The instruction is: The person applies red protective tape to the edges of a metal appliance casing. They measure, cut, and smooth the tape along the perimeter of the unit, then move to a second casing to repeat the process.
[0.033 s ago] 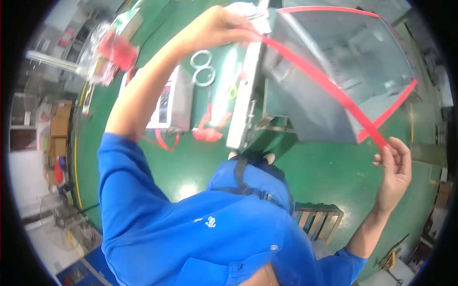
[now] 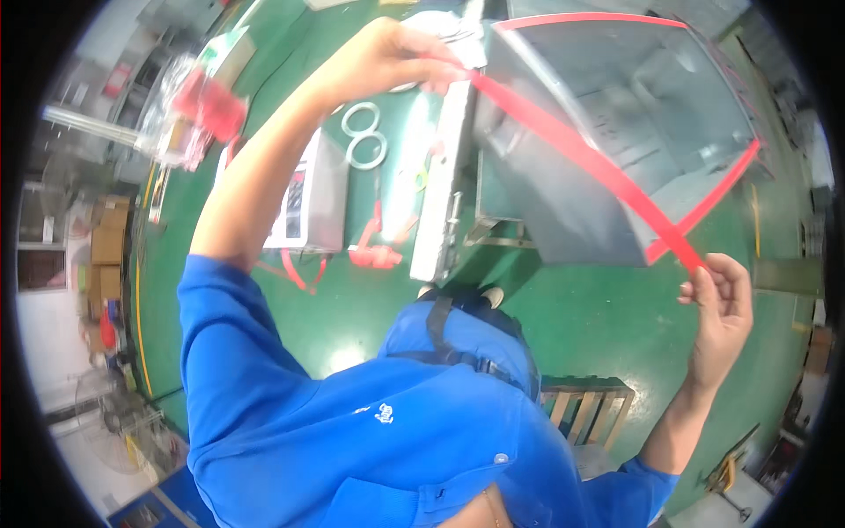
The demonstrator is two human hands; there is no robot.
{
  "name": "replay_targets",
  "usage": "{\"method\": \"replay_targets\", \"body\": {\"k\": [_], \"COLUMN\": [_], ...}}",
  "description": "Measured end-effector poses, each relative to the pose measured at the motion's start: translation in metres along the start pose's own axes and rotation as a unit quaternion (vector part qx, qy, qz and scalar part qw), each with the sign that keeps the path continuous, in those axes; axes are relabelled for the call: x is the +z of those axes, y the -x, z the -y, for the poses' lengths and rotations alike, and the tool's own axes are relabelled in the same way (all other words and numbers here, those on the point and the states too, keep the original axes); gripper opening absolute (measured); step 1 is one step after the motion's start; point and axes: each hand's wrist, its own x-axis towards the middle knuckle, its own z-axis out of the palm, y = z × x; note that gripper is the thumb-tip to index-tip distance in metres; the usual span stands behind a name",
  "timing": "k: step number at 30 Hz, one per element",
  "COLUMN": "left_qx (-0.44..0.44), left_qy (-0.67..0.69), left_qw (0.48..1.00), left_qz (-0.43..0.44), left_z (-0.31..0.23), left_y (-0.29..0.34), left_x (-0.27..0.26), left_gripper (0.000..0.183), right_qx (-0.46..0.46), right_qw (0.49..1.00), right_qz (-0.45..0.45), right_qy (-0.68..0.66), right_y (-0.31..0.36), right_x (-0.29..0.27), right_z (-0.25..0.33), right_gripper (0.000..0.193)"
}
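Note:
A strip of red tape point(image 2: 568, 141) is stretched taut along the near edge of a large grey, see-through box-like panel point(image 2: 563, 216). My left hand point(image 2: 396, 62), raised at the far left corner, has its fingers closed on one end of the strip. At the near right corner, my right hand point(image 2: 723, 304) pinches the other end, which sticks out past the panel. More red tape point(image 2: 709, 198) runs along the panel's right edge, crossing the strip near the corner, and another red band lines the far edge.
Left of the panel is a long white rail point(image 2: 440, 189). Two pale rings point(image 2: 365, 150), a crumpled red piece point(image 2: 376, 256) and a white-and-grey machine point(image 2: 317, 198) lie beyond it. A slatted wooden pallet point(image 2: 588, 409) is near my right side.
The whole view has shifted slightly, with the panel a little further left. Both hands keep hold of the tape, and its stretch along the edge looks the same.

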Motion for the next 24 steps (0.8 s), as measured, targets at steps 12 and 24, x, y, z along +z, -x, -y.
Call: {"method": "replay_targets", "body": {"k": [12, 24], "left_qx": [-0.091, -0.117], "left_qy": [0.237, 0.225], "left_qw": [0.967, 0.967], "left_qz": [-0.018, 0.024], "left_z": [0.032, 0.070], "left_y": [-0.090, -0.126], "left_x": [-0.004, -0.007], "left_gripper": [0.016, 0.011], "right_qx": [0.054, 0.243], "right_qw": [0.998, 0.970], "right_qz": [0.032, 0.001], "right_qy": [0.003, 0.007], "right_y": [-0.028, -0.024], "right_x": [-0.005, 0.016], "right_z": [-0.002, 0.005], "right_gripper": [0.005, 0.011]}}
